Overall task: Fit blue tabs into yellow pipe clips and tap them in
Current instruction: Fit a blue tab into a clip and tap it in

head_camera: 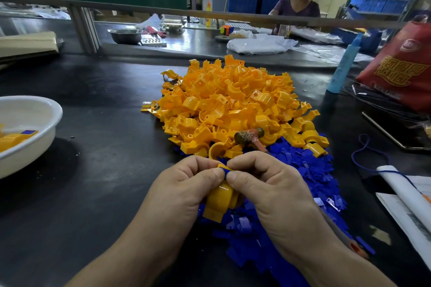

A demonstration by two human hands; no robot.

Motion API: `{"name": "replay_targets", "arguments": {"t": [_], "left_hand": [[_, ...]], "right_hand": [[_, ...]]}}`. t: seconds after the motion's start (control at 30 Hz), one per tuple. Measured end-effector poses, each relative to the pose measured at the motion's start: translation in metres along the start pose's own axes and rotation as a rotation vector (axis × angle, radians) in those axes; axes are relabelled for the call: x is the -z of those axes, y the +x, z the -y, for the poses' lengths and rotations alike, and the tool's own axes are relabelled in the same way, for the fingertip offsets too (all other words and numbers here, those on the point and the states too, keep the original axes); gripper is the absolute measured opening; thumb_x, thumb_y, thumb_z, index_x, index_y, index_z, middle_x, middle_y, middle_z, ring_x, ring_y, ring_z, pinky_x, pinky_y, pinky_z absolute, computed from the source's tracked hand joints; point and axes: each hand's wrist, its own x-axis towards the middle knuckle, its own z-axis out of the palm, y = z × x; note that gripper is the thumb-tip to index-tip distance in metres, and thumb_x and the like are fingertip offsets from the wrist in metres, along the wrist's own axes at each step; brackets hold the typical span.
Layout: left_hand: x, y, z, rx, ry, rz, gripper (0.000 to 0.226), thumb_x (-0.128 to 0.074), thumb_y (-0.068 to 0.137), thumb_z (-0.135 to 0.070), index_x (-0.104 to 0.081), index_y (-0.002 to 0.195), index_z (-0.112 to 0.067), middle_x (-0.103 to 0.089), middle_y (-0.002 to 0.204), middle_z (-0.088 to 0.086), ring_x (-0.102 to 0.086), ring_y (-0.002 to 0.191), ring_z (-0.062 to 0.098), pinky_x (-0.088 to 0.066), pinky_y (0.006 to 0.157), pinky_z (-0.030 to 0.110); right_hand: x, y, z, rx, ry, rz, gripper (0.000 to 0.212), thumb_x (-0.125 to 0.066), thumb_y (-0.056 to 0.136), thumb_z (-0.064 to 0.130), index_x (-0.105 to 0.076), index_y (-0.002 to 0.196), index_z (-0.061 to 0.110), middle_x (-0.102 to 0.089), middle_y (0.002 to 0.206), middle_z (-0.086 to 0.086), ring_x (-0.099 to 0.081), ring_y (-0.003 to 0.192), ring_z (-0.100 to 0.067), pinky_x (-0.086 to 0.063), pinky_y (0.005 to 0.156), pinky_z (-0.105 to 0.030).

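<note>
- Black worktable (93,158), dark matte top, fills most of the view.
- Heap of yellow pipe clips (233,100) at centre of the table, loose and jumbled, its near edge just beyond the hands.
- Spread of blue tabs (314,170), a flat litter touching the heap's near-right edge and running under and to the right of both hands.
- White basin (23,112) at the far left edge of the table, well apart from the heap. In it are finished clips (14,140), one showing a blue tab seated in it.
- Red bag (401,65) stands at the right, with a blue bottle (342,65) upright just beside it.
- Left hand (186,186): fingers curled round the held clip (220,200), thumb pressed down at its upper end.
- Right hand (268,184): thumb and forefinger closed in a pinch on one blue tab (226,171), other fingers curled; thumb tip meets the left thumb tip.
- Mallet (247,136) lies with its head on the near edge of the heap, handle running toward the right hand and under it; cannot tell if the hand touches it.
- Held clip is above the blue spread, in front of the heap, curved back facing the camera, one flat foot pointing down-left.
- The pinched tab sits at the clip's top end, mostly hidden by both thumbs; how deep it is in, cannot tell.
</note>
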Motion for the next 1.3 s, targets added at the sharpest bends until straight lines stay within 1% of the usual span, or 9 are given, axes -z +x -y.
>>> {"name": "replay_targets", "arguments": {"t": [0.37,0.5,0.6,0.7,0.8,0.87,0.93,1.17,1.3], "left_hand": [[-0.002,-0.003,-0.001,0.003,-0.007,0.003,0.034,-0.066,0.062,-0.049,-0.075,0.089,-0.029,-0.075,0.09,0.007,-0.073,0.081,0.022,-0.056,0.063,0.029],[0.001,-0.002,-0.005,0.042,-0.007,0.02,0.027,-0.066,0.07,-0.041,-0.075,0.091,-0.027,-0.075,0.093,0.01,-0.072,0.081,0.023,-0.054,0.063,0.03],[0.012,-0.001,-0.015,0.051,0.039,-0.024,0.025,-0.068,0.069,-0.036,-0.076,0.089,-0.023,-0.075,0.092,0.012,-0.069,0.075,0.021,-0.054,0.061,0.034],[0.033,-0.001,-0.027,0.067,0.208,-0.157,0.019,-0.073,0.072,-0.03,-0.075,0.087,-0.018,-0.074,0.089,0.013,-0.066,0.072,0.021,-0.052,0.062,0.035],[0.051,-0.001,-0.031,0.089,0.528,-0.239,0.005,-0.069,0.086,-0.026,-0.074,0.084,-0.025,-0.073,0.08,0.003,-0.066,0.07,0.017,-0.05,0.052,0.027],[0.059,-0.001,-0.028,0.107,0.771,-0.247,0.008,-0.067,0.088,-0.029,-0.072,0.081,-0.028,-0.069,0.078,-0.004,-0.064,0.071,0.014,-0.047,0.049,0.023],[0.064,-0.002,-0.025,0.139,0.936,-0.225,0.011,-0.063,0.089,-0.03,-0.071,0.082,-0.029,-0.068,0.076,-0.006,-0.062,0.067,0.009,-0.045,0.046,0.019],[0.069,-0.005,-0.016,0.142,1.276,-0.223,0.036,-0.052,0.089,-0.056,-0.066,0.107,-0.027,-0.064,0.112,-0.003,-0.059,0.099,0.018,-0.05,0.084,0.033],[0.068,-0.013,-0.008,0.178,1.414,-0.255,0.06,-0.06,0.074,-0.068,-0.053,0.116,-0.027,-0.055,0.116,-0.005,-0.052,0.106,0.016,-0.048,0.087,0.035]], "right_hand": [[-0.001,0.0,-0.002,-0.014,0.116,-0.024,0.018,-0.066,0.068,0.033,-0.072,0.085,0.032,-0.07,0.09,0.006,-0.067,0.088,-0.012,-0.055,0.069,-0.023],[-0.001,0.0,0.002,0.008,-0.051,-0.018,0.023,-0.062,0.072,0.04,-0.069,0.094,0.04,-0.069,0.097,0.013,-0.065,0.092,-0.006,-0.057,0.073,-0.022],[0.007,0.0,0.008,0.064,-0.383,-0.083,0.028,-0.052,0.074,0.056,-0.061,0.098,0.048,-0.063,0.096,0.02,-0.059,0.092,0.006,-0.053,0.071,-0.014],[0.03,0.002,0.018,0.179,-0.715,-0.222,0.028,-0.054,0.081,0.052,-0.056,0.107,0.045,-0.053,0.094,0.026,-0.048,0.092,0.017,-0.043,0.063,-0.002],[0.056,0.003,0.026,0.087,-1.082,-0.234,0.033,-0.053,0.085,0.051,-0.055,0.117,0.042,-0.049,0.095,0.027,-0.049,0.089,0.005,-0.041,0.068,-0.018],[0.069,0.0,0.021,-0.032,-1.32,-0.186,0.043,-0.049,0.087,0.055,-0.047,0.127,0.04,-0.052,0.113,0.019,-0.051,0.103,-0.006,-0.045,0.078,-0.03],[0.075,-0.007,0.014,-0.148,-1.474,-0.115,0.051,-0.045,0.088,0.059,-0.037,0.134,0.039,-0.049,0.126,0.012,-0.05,0.114,-0.012,-0.044,0.081,-0.031],[0.076,-0.017,-0.006,-0.228,-1.451,-0.097,0.045,-0.044,0.09,0.055,-0.03,0.131,0.042,-0.054,0.114,0.014,-0.056,0.102,-0.012,-0.043,0.068,-0.029],[0.073,-0.018,-0.008,-0.152,-1.479,-0.102,0.033,-0.046,0.091,0.043,-0.039,0.123,0.04,-0.044,0.091,0.014,-0.048,0.089,-0.01,-0.036,0.066,-0.027]]}}
